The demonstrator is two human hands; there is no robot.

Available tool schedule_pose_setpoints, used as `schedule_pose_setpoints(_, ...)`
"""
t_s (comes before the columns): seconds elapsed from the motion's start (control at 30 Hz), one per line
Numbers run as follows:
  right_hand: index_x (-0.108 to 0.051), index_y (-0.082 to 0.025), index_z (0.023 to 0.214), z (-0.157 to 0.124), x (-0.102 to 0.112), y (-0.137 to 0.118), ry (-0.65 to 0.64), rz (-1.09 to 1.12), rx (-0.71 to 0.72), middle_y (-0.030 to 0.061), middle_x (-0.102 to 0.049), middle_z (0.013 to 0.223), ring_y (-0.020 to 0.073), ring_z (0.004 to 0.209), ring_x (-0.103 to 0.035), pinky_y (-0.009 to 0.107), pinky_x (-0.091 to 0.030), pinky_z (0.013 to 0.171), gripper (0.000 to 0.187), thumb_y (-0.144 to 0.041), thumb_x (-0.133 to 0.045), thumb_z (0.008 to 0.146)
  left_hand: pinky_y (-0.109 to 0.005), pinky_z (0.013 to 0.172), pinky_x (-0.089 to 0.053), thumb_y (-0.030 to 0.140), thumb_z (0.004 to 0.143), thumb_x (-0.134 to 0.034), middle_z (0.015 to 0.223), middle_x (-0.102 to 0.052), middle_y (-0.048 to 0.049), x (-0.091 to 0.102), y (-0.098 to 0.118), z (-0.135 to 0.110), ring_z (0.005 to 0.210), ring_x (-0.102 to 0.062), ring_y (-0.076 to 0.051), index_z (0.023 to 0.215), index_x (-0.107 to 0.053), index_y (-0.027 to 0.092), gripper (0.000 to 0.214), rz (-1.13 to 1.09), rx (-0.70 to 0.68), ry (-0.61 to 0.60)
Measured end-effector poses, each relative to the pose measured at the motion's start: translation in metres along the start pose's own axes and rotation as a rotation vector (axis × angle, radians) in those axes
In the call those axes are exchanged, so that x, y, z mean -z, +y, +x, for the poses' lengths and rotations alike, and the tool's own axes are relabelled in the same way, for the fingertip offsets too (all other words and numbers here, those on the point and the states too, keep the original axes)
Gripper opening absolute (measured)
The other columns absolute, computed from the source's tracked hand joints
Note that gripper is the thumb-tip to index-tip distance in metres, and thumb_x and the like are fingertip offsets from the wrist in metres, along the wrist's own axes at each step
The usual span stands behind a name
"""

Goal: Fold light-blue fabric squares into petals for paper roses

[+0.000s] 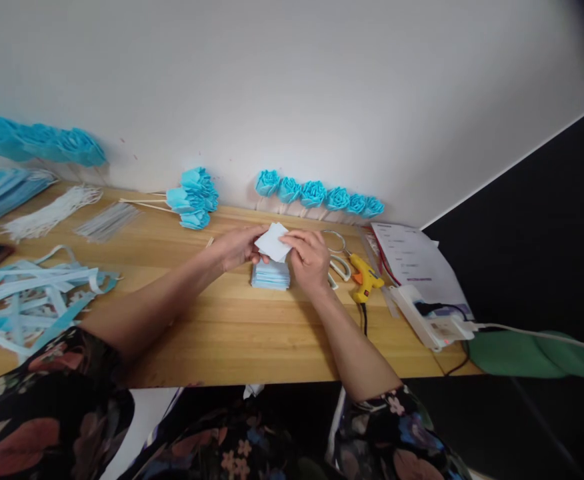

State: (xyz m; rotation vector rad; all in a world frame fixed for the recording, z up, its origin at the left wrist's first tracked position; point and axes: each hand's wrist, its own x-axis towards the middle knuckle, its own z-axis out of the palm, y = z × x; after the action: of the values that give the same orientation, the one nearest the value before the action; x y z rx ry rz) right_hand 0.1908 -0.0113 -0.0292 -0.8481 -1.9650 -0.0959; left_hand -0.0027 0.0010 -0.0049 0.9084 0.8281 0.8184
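Between my hands is a small bunch of pale squares [273,243], thin like cut mask fabric, fanned slightly apart. My left hand [242,248] grips their left side, its fingertips partly hidden behind them. The thumb and fingers of my right hand [310,257] pinch the right edge. Just below, a neat stack of light blue squares [271,275] rests on the wooden table. White-handled scissors [341,269] lie to the right of my right hand, with a yellow glue gun [365,277] beyond them.
Blue flowers on sticks [313,194] lean along the wall, with a flower bunch [195,199] lying left of them. Blue and white strips [37,300], grey wires [107,221], white cords [55,212] and flat masks [5,193] cover the left side. A power strip [427,320] stands right.
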Motion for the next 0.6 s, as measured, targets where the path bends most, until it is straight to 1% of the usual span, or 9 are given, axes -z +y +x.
schedule_pose_setpoints(0.07,-0.078,-0.028,0.099,-0.001,-0.002,0.002,-0.006,-0.013,0.015,0.0047,-0.076,0.102,0.0216,0.095,-0.065,0.039,-0.051,0.087,0.042,-0.002,-0.049,0.088,-0.019,0.035,-0.036,0.04,0.101,-0.045,0.063,-0.066,-0.0054,0.002,0.001,0.001,0.044,-0.059,-0.012,0.09,-0.066,0.01,0.038,-0.009,-0.015,-0.007)
schedule_pose_setpoints(0.1,-0.079,-0.029,0.099,-0.001,-0.002,0.003,-0.019,-0.018,0.009,0.0044,-0.076,0.103,0.0217,0.096,-0.064,0.039,-0.052,0.087,0.042,-0.002,-0.049,0.088,-0.019,0.035,-0.036,0.042,0.101,-0.046,0.063,-0.066,-0.0051,0.003,0.001,0.001,0.044,-0.058,-0.012,0.089,-0.066,0.011,0.039,0.005,-0.024,-0.01)
schedule_pose_setpoints(0.2,-0.078,-0.031,0.103,0.0,-0.002,0.005,-0.059,-0.01,-0.013,0.0033,-0.076,0.11,0.0225,0.103,-0.065,0.042,-0.052,0.092,0.043,-0.004,-0.047,0.09,-0.018,0.038,-0.036,0.036,0.092,-0.063,0.06,-0.064,-0.0027,0.005,-0.002,0.002,0.044,-0.056,-0.01,0.082,-0.064,0.012,0.026,0.103,-0.065,0.024)
schedule_pose_setpoints(0.3,-0.071,-0.03,0.124,0.002,0.002,0.006,-0.02,0.068,-0.088,0.0043,-0.072,0.125,0.0226,0.118,-0.062,0.046,-0.049,0.103,0.047,-0.009,-0.042,0.094,-0.018,0.039,-0.034,0.028,0.083,-0.074,0.058,-0.062,-0.0003,0.007,-0.005,0.003,0.043,-0.052,-0.008,0.077,-0.064,0.012,0.019,0.23,-0.112,0.08)
schedule_pose_setpoints(0.37,-0.062,-0.029,0.136,0.005,0.005,0.007,-0.002,0.148,-0.185,0.0061,-0.068,0.133,0.0225,0.125,-0.06,0.046,-0.047,0.107,0.045,-0.018,-0.042,0.098,-0.019,0.04,-0.035,0.029,0.081,-0.075,0.058,-0.061,0.0004,0.007,-0.005,0.003,0.043,-0.051,-0.007,0.076,-0.065,0.013,0.02,0.307,-0.133,0.078)
schedule_pose_setpoints(0.4,-0.059,-0.029,0.14,0.005,0.007,0.007,-0.019,0.189,-0.231,0.0067,-0.068,0.134,0.0226,0.126,-0.06,0.046,-0.046,0.108,0.044,-0.023,-0.044,0.099,-0.02,0.041,-0.035,0.03,0.08,-0.075,0.059,-0.061,0.0004,0.006,-0.005,0.002,0.044,-0.051,-0.008,0.077,-0.066,0.013,0.02,0.341,-0.136,0.06)
schedule_pose_setpoints(0.5,-0.057,-0.029,0.142,0.006,0.01,0.006,-0.137,0.287,-0.339,0.0066,-0.072,0.126,0.0231,0.119,-0.064,0.044,-0.048,0.105,0.046,-0.035,-0.055,0.096,-0.021,0.046,-0.039,0.033,0.079,-0.075,0.062,-0.062,-0.0002,0.003,-0.004,-0.001,0.049,-0.053,-0.009,0.079,-0.067,0.013,0.021,0.424,-0.128,-0.008)
schedule_pose_setpoints(0.57,-0.064,-0.028,0.134,0.006,0.008,0.006,-0.183,0.32,-0.411,0.005,-0.076,0.115,0.0228,0.109,-0.068,0.042,-0.05,0.101,0.045,-0.036,-0.064,0.09,-0.022,0.049,-0.04,0.033,0.078,-0.075,0.065,-0.063,-0.0006,0.002,-0.003,-0.002,0.054,-0.054,-0.01,0.079,-0.068,0.013,0.021,0.459,-0.146,-0.019)
schedule_pose_setpoints(0.6,-0.068,-0.028,0.127,0.005,0.007,0.006,-0.181,0.335,-0.452,0.004,-0.077,0.108,0.0223,0.103,-0.069,0.041,-0.051,0.097,0.041,-0.035,-0.067,0.087,-0.022,0.051,-0.039,0.033,0.078,-0.074,0.066,-0.063,-0.0006,0.001,-0.004,-0.002,0.056,-0.054,-0.01,0.078,-0.068,0.013,0.021,0.473,-0.165,-0.012)
